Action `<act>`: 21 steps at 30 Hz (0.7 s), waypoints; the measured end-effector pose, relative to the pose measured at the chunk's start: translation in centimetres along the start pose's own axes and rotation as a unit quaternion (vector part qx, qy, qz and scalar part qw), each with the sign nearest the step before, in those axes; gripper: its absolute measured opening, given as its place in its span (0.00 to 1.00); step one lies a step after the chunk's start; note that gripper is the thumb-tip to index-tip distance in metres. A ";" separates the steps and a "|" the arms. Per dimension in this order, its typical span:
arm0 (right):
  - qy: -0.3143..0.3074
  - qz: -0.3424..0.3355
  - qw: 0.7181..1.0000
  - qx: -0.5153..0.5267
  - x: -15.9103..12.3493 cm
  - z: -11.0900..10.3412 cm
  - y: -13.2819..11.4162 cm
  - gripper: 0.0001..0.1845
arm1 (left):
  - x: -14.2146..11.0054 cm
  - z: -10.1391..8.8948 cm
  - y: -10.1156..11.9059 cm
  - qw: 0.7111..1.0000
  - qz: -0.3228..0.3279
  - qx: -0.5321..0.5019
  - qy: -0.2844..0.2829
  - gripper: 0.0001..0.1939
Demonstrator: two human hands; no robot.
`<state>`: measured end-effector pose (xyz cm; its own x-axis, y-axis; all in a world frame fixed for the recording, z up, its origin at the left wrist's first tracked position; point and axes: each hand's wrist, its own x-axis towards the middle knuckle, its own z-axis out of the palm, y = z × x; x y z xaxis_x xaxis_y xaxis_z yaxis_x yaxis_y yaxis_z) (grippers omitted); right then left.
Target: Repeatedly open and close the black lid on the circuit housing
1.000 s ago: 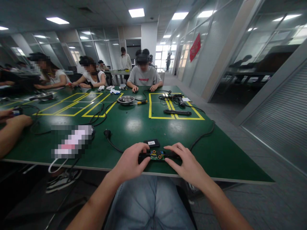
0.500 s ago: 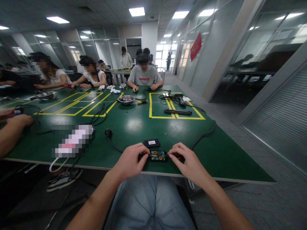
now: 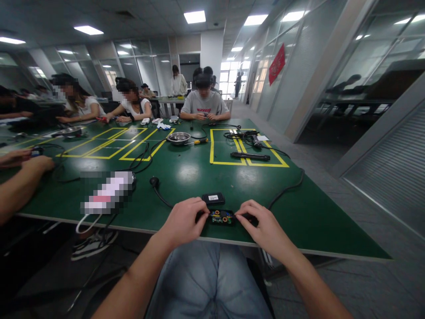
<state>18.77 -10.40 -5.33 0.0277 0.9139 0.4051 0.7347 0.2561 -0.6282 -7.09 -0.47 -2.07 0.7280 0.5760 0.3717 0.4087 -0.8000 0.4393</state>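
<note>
An open black adapter case (image 3: pixel 222 223) lies near the table's front edge, its circuit board (image 3: pixel 221 215) with copper-coloured coils facing up. At its left end my left hand (image 3: pixel 186 220) is closed, thumb and fingers pinching the black power cord (image 3: pixel 162 199) where it meets the case. My right hand (image 3: pixel 260 222) pinches the other cord (image 3: pixel 277 199) at the right end. Both fingertip grips partly hide the cord ends. Just behind the case rests its black cover (image 3: pixel 213 198) with a white label. A black plug (image 3: pixel 154 181) stands to the left on its cord.
Farther back are a metal bowl (image 3: pixel 178 138), a yellow-handled screwdriver (image 3: pixel 200 141), a black bar-shaped tool (image 3: pixel 250 156) and tangled black cables inside yellow tape (image 3: pixel 211 146). A blurred white-and-pink object (image 3: pixel 111 190) lies left. A co-worker's hands (image 3: pixel 36 161) are at far left; another person (image 3: pixel 204 104) sits opposite.
The view has swung slightly left, so everything sits a little farther right. My hands keep the same pinch at both case ends. The person opposite has brought both hands together.
</note>
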 end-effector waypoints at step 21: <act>0.002 -0.005 0.999 -0.053 -0.1 -0.2 -0.8 0.07 | 3.0 0.4 -0.5 0.995 -0.072 0.020 0.060 0.12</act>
<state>18.31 -10.77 -4.76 0.0219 0.9104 0.4132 0.8027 0.2304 -0.5501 -4.94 1.59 -1.54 0.5903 0.6992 0.4033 0.5279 -0.7124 0.4624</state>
